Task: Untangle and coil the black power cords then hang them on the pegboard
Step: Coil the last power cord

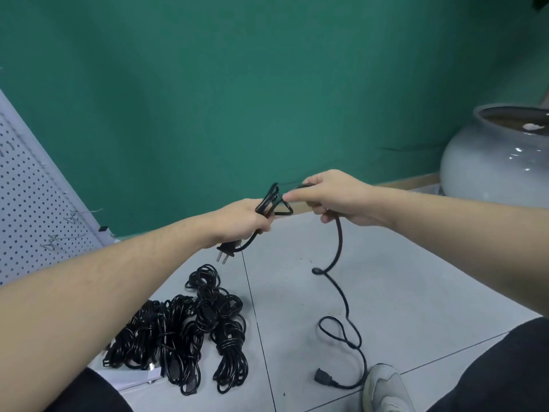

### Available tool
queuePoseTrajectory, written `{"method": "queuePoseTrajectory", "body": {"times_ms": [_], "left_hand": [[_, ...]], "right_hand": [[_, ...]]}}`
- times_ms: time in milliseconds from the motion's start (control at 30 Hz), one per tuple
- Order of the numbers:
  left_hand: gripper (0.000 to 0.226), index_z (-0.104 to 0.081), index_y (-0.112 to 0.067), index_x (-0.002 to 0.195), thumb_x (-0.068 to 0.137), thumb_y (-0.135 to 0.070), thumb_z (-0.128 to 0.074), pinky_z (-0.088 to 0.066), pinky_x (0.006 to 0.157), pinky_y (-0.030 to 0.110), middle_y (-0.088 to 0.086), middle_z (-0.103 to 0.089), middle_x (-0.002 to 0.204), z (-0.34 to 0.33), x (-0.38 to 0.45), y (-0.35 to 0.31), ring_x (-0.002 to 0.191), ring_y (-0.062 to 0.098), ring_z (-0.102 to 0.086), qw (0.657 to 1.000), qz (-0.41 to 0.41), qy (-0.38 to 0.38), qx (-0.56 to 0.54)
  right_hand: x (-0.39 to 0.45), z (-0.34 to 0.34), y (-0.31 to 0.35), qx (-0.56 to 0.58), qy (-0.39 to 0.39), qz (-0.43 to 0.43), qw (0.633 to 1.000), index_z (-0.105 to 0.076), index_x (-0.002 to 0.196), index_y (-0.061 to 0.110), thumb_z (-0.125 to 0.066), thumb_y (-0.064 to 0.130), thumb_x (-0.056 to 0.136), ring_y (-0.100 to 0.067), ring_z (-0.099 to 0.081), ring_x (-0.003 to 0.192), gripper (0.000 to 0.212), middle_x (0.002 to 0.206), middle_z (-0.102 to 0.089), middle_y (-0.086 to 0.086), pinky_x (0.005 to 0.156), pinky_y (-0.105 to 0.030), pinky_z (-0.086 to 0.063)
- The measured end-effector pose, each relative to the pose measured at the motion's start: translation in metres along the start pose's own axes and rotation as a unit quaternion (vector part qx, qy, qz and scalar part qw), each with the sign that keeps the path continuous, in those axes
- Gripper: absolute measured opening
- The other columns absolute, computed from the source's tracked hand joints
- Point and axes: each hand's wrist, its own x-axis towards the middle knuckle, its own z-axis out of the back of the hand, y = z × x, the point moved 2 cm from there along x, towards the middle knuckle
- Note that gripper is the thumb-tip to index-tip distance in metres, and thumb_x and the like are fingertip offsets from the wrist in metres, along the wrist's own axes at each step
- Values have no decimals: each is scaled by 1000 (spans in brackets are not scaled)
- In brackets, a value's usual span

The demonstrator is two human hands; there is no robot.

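Note:
My left hand [242,220] grips a few short folded loops of a black power cord [338,248]; the two-pin plug [225,251] hangs just below that fist. My right hand [332,196] pinches the same cord a little to the right and higher. From there the cord drops in curls to the floor, ending in a black socket connector [322,377] near my shoe. A pile of tangled and bundled black cords [190,331] lies on the floor at lower left. The white pegboard [32,203] leans at the left with wire hooks [72,217] on it.
A large grey ceramic pot [496,156] stands at the right against the green wall [237,84]. My grey shoe [384,388] and dark trouser legs fill the lower corners. The floor is grey tile [401,278]. White paper [133,377] lies under the pile.

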Motion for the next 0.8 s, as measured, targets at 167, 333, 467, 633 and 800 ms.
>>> {"method": "queuePoseTrajectory", "body": {"times_ms": [167, 333, 467, 633, 800], "left_hand": [[55, -31, -25, 62, 91, -48, -72, -26, 55, 28, -2, -34, 60, -1, -3, 1, 57, 15, -30, 996, -34, -67, -37], [45, -41, -19, 68, 104, -44, -53, -53, 61, 34, -4, -34, 57, -23, 0, -18, 53, 17, -37, 965, -45, -115, -232], [44, -48, -18, 72, 102, -50, -54, -40, 48, 27, -5, -39, 58, -30, -1, -23, 50, 15, -39, 939, -1, -103, -328], [31, -47, -14, 77, 92, -26, -71, -33, 39, 21, -3, -40, 60, -31, -5, -19, 48, 10, -37, 906, -30, -80, -415], [30, -46, -19, 69, 77, -20, -76, -36, 42, 20, -2, -44, 61, -36, -2, -23, 50, 9, -40, 875, -54, -45, -479]], "right_hand": [[2, 1, 1, 84, -47, 48, 994, -73, 93, 24, -64, 42, 97, -10, -37, 57, 21, 65, -43, 13, 57, -23, -34], [13, -14, -5, 26, -184, 70, 980, -60, 111, 21, -55, 54, 98, -3, -59, 91, 36, 103, -64, 10, 79, -15, -44], [15, -20, -8, 224, -49, -62, 971, -69, 107, 18, -63, 58, 92, -21, -73, 96, 43, 99, -77, -6, 90, -34, -56], [13, -18, -2, 331, -9, -42, 943, -65, 120, 1, -70, 40, 93, -32, -71, 97, 48, 99, -76, -20, 105, -43, -52], [6, -20, 8, 335, -10, -62, 940, -64, 97, 11, -70, 40, 93, -21, -61, 69, 30, 66, -63, -1, 86, -34, -58]]}}
